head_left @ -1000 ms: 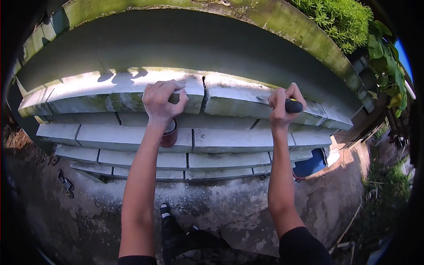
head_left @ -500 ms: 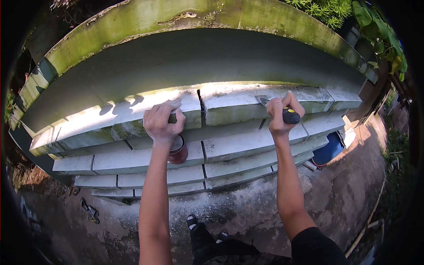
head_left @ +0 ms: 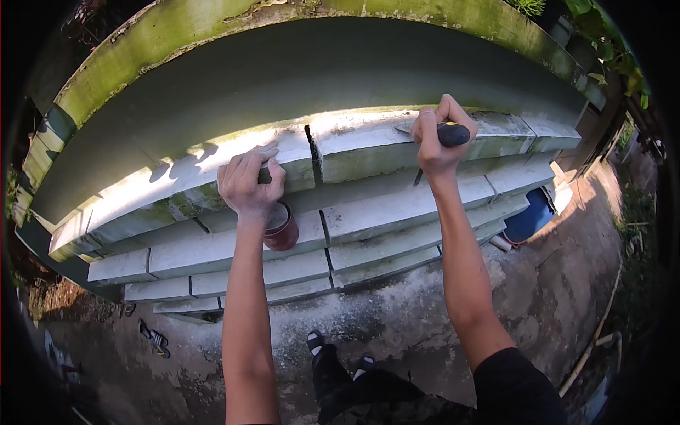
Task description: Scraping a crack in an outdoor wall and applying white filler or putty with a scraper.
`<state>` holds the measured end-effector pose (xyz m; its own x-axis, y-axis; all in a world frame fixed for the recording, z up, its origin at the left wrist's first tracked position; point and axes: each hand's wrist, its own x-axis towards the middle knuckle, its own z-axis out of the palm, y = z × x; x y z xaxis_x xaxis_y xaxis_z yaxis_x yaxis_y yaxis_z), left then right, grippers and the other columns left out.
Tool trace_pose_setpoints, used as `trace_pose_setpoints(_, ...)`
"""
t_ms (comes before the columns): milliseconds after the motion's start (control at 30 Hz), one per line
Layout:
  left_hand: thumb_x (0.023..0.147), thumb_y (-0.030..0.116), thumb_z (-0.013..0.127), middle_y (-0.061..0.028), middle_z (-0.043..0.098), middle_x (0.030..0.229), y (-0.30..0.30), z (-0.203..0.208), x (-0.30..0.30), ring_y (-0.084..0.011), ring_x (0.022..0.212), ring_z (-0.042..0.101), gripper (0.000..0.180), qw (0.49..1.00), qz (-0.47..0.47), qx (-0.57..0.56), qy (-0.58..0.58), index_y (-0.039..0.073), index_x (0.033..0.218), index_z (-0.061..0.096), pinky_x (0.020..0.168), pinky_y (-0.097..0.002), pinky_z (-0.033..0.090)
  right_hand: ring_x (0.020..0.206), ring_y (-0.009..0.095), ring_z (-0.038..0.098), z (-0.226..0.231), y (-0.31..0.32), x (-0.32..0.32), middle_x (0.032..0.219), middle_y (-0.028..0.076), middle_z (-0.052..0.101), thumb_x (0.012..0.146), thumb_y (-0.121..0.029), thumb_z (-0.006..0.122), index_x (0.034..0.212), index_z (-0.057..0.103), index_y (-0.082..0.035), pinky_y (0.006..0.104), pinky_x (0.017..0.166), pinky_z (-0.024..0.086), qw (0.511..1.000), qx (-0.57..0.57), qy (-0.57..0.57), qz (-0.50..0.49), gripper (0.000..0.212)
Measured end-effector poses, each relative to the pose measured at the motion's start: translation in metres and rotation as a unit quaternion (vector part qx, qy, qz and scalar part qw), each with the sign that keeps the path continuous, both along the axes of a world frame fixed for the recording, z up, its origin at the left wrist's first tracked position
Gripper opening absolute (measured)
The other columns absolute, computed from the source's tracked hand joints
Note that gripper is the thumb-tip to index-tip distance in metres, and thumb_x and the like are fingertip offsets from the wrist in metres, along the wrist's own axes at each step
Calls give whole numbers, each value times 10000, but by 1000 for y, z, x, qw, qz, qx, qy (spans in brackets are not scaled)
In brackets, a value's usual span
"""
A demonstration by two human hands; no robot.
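My right hand (head_left: pixel 440 140) is wrapped round the black handle of a scraper (head_left: pixel 453 134). Its metal blade points left and meets the white top of the uppermost slab, partly hidden by my fingers. My left hand (head_left: pixel 249 183) leans on the front edge of the same pale slab (head_left: pixel 368 138), left of a dark vertical gap. Its fingers lie flat on top, with the thumb spread apart over the mossy front face. Just below my left wrist, a dark red can (head_left: pixel 282 232) stands on the step beneath; its contents cannot be made out.
Curved, pale steps (head_left: pixel 244 280) descend toward me. Behind the top slab rises a grey wall with a green, mossy rim (head_left: pixel 177 39). A blue tub (head_left: pixel 530 216) sits at the right end. Slippers (head_left: pixel 154 338) lie on the stained ground, near my feet (head_left: pixel 316 343).
My right hand and the scraper have moved farther across the slab's top, away from its front edge. My left hand keeps its place on the edge. The whole view has shifted slightly.
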<state>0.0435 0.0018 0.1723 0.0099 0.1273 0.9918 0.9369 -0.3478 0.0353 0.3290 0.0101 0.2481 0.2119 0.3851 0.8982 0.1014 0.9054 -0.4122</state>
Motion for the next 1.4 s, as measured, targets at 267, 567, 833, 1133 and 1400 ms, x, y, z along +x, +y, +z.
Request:
trace_pose_setpoints(267,741,164,653,31,745,835,3,-1,2,-140,743,673,101,1000,9,11,1,189,804,728,675,-304,432,494,66,425,-12,-29,12,544,-9,373,834,1,597,617,318,-59,247,472,327,1000,19,20,7,358)
trace_pose_setpoints(567,744,167,647,31,745,834,0,-1,-2,-140,724,662,92,1000,14,20,0,189,792,722,668,-308,428,479,57,393,-19,-25,8,535,-23,345,847,-3,585,635,322,-61,262,451,299,999,30,21,22,342)
trace_pose_setpoints(833,742,173,651,14,744,831,-3,1,-4,-153,717,662,77,1000,11,0,-11,177,782,716,661,-318,434,479,58,428,-19,-16,-1,525,-24,350,844,18,582,623,318,-61,252,451,343,999,17,-25,-19,353)
trace_pose_setpoints(1133,734,166,655,2,738,820,-3,0,-3,-154,727,668,72,1000,12,-6,-10,168,778,712,666,-316,443,506,83,322,-10,4,-4,539,-5,333,828,-10,612,632,321,-53,292,477,243,999,7,-23,-42,353)
trace_pose_setpoints(1400,734,170,658,20,724,787,2,2,1,-150,719,663,68,1000,8,19,-3,188,781,704,665,-309,439,503,52,432,-4,11,4,550,-29,335,858,34,560,632,305,-64,242,457,343,998,18,-23,-53,354)
